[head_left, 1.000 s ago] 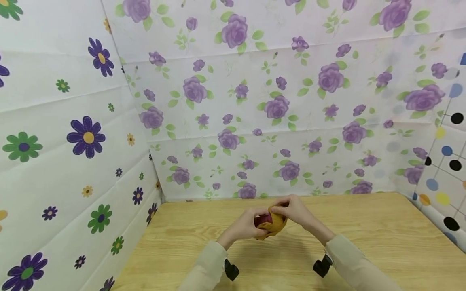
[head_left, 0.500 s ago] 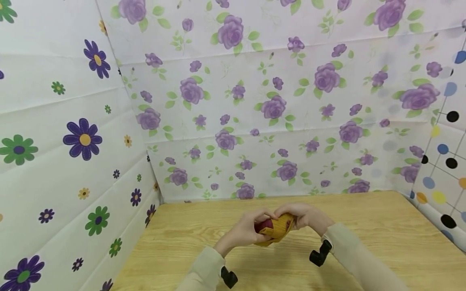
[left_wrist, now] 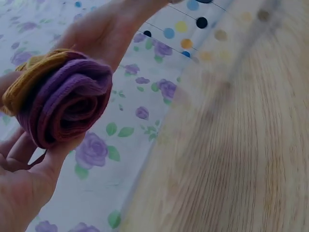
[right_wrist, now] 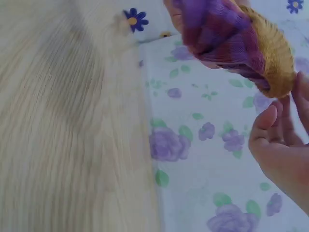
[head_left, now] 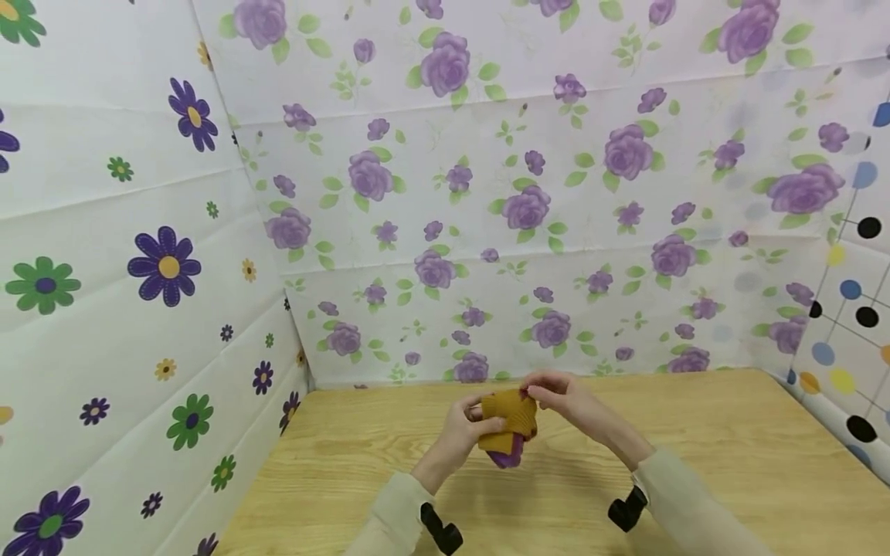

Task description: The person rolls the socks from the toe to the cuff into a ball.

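Observation:
Rolled knit socks (head_left: 511, 413), with a mustard ribbed cuff wrapped round purple and burgundy striped knit, are held above the table. My left hand (head_left: 455, 432) grips the bundle from the left, thumb across the mustard cuff in the head view. The right hand (head_left: 566, 398) has its curled fingertips at the bundle's upper right corner, where a bit of dark red knit shows. In the left wrist view the coiled end of the socks (left_wrist: 77, 106) faces the camera. The right wrist view has the right fingers (right_wrist: 300, 89) touching the edge of the mustard cuff (right_wrist: 275, 58).
A light wood-grain table (head_left: 361, 463) lies beneath both hands. White sheets with purple roses (head_left: 431, 193) stand behind it; a daisy-print sheet (head_left: 104, 324) walls the left and a dotted one (head_left: 855, 347) the right. Each wrist carries a black camera (head_left: 441, 529).
The bundle has been turned: its mustard cuff now faces the head camera and purple knit pokes out below. The right hand has shifted from the bundle's right side up to its top corner.

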A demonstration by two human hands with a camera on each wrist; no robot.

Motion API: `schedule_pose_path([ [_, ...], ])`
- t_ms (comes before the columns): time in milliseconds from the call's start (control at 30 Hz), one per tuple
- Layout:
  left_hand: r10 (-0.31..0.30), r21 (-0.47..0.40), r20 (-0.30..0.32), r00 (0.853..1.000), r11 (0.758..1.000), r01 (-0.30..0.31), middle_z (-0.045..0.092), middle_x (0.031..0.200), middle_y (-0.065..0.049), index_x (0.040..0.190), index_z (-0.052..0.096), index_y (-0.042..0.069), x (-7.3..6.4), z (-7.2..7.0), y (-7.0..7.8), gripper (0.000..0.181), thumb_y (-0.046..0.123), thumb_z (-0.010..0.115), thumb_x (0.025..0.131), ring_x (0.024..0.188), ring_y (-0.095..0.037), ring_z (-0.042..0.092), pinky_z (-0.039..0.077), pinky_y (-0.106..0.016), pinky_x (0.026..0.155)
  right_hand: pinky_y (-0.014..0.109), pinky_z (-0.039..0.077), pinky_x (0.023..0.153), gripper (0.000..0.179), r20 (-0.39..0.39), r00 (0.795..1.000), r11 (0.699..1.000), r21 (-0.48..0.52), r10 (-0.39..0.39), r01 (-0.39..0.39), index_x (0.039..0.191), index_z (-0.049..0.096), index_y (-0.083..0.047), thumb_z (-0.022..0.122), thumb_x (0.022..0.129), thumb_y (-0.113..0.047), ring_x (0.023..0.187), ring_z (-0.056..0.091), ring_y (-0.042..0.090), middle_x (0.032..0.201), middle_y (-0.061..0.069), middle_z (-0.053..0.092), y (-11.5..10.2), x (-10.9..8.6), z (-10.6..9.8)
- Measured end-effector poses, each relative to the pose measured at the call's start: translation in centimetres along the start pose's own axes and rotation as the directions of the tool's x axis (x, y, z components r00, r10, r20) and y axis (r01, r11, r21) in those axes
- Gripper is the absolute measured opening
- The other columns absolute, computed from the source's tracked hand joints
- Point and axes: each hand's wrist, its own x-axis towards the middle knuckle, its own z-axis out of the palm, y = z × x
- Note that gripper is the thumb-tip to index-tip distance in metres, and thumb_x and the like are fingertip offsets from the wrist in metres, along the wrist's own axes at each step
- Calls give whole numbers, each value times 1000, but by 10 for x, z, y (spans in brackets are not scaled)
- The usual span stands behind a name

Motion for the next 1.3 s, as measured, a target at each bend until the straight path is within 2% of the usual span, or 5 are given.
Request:
schedule_pose_path([
  [367, -161, -384, -163, 973, 919, 88, 62, 106, -9, 131, 46, -9, 10, 11, 6, 48, 9, 61, 89, 91, -17, 65, 56, -27, 74, 26, 51, 75, 12, -66, 864, 758, -516, -499, 398, 92, 59, -17, 60, 94, -5, 86, 60, 9, 95, 2, 64, 4, 7, 8],
  [700, -247, -739, -399, 883, 656, -150, 51, 94, -5, 111, 45, 5, 34, 22, 27, 25, 3, 60, 91, 66, -10, 48, 42, -21, 56, 27, 33, 47, 16, -130, 966, 947, -261, -224, 184, 100, 58, -4, 50, 101, -18, 50, 32, 5, 67, -1, 49, -8, 4, 39],
  [967, -214, -614, -584, 783, 747, -254, 56, 77, 2, 103, 51, 1, 50, 38, 26, 21, 3, 64, 87, 59, -4, 51, 45, -16, 55, 30, 43, 72, 13, -232, 889, 848, -463, -396, 257, 97, 64, -13, 72, 87, -14, 80, 52, 14, 89, -1, 63, 0, -4, 71],
  [1200, -196, -694, -470, 860, 684, -224, 54, 107, -5, 117, 48, 2, 46, 44, 22, 29, 17, 61, 96, 91, -11, 59, 51, -19, 82, 33, 51, 85, 34, -254, 812, 743, -601, -526, 294, 110, 56, -7, 75, 82, -9, 100, 59, 20, 105, 4, 61, 9, 5, 74],
  [1300, -221, -675, -399, 890, 728, -122, 60, 100, -2, 107, 57, 7, 42, 40, 23, 22, 24, 64, 94, 86, -11, 58, 50, -18, 79, 27, 46, 83, 41, -273, 786, 725, -622, -555, 296, 106, 52, -5, 79, 76, -7, 94, 53, 17, 99, 5, 54, 4, 8, 73],
])
